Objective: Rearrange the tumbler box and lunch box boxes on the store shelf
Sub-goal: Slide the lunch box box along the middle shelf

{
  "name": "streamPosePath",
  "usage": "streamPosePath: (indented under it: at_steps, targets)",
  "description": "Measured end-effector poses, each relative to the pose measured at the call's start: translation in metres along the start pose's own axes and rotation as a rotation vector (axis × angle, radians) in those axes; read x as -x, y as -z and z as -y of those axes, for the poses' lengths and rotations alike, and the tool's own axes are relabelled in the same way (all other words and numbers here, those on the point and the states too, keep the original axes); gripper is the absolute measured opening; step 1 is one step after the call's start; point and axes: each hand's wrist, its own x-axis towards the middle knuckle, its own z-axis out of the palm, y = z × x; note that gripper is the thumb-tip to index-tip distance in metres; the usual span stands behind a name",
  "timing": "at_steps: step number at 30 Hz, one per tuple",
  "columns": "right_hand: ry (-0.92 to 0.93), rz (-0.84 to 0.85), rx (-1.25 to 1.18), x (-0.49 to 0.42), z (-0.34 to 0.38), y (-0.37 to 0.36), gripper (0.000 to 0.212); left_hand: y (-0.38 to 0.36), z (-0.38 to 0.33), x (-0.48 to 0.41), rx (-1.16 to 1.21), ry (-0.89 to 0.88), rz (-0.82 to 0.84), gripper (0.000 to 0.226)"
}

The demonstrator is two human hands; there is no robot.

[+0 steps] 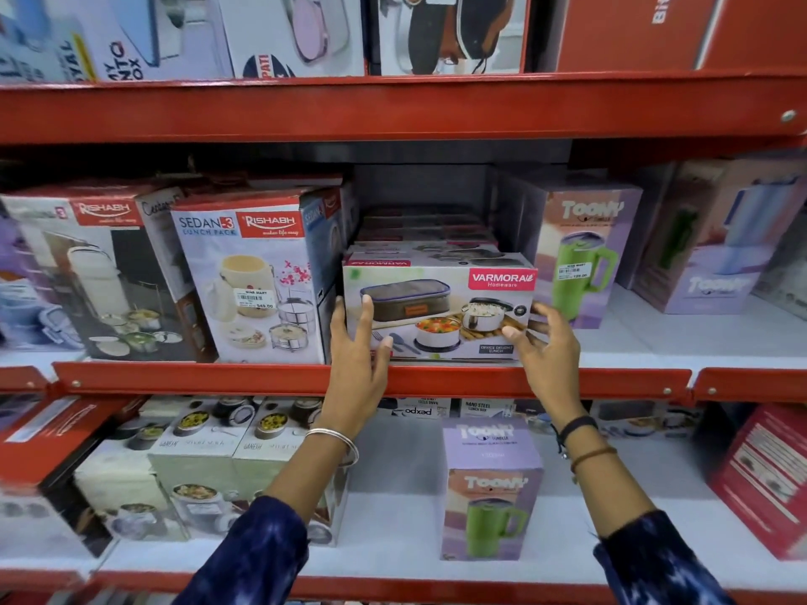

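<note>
A white Varmora lunch box box (441, 294) stands at the front of the middle shelf, with more of the same boxes behind it. My left hand (356, 347) rests against its lower left corner with the fingers spread. My right hand (546, 338) touches its lower right corner, fingers apart too. Neither hand is closed around the box. A purple Toony tumbler box (585, 255) with a green mug picture stands just right of it. Another Toony tumbler box (491, 491) stands alone on the lower shelf between my forearms.
Tall Rishabh Sedan-3 lunch pack boxes (257, 281) stand left of the Varmora box. More tumbler boxes (716, 255) fill the right of the middle shelf. The red shelf lip (436, 379) runs under my hands. Lunch box boxes (209, 456) and a red box (764, 478) sit below.
</note>
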Motion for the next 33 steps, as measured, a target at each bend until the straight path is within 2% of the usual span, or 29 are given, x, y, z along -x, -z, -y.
streamPosePath:
  at_steps: [6,14,18,21,24,27,30,33]
  targets:
    - [-0.008,0.06,0.14,0.0,-0.006,-0.001,0.047,-0.006,0.0,0.003,-0.093,0.034,-0.033,0.06]
    - [0.036,0.039,0.196,0.006,-0.005,-0.002,0.044,-0.004,-0.003,0.011,-0.169,0.07,-0.042,0.057]
    - [0.128,-0.121,0.108,0.03,-0.003,0.007,0.034,-0.013,-0.014,0.03,-0.141,-0.128,-0.129,0.04]
    - [0.138,-0.181,0.016,0.057,-0.009,0.02,0.024,-0.029,-0.025,0.055,-0.026,-0.26,-0.096,0.033]
    - [0.082,-0.172,-0.051,0.087,-0.033,0.032,0.02,-0.049,-0.029,0.085,0.042,-0.318,-0.03,0.029]
    - [-0.054,-0.11,-0.051,0.118,-0.067,0.04,0.019,-0.071,-0.019,0.119,0.14,-0.23,0.066,0.028]
    - [-0.192,-0.005,-0.021,0.145,-0.103,0.044,0.023,-0.095,0.006,0.151,0.201,-0.076,0.168,0.036]
    - [-0.33,0.162,0.038,0.161,-0.134,0.042,0.038,-0.112,0.03,0.178,0.247,0.155,0.275,0.052]
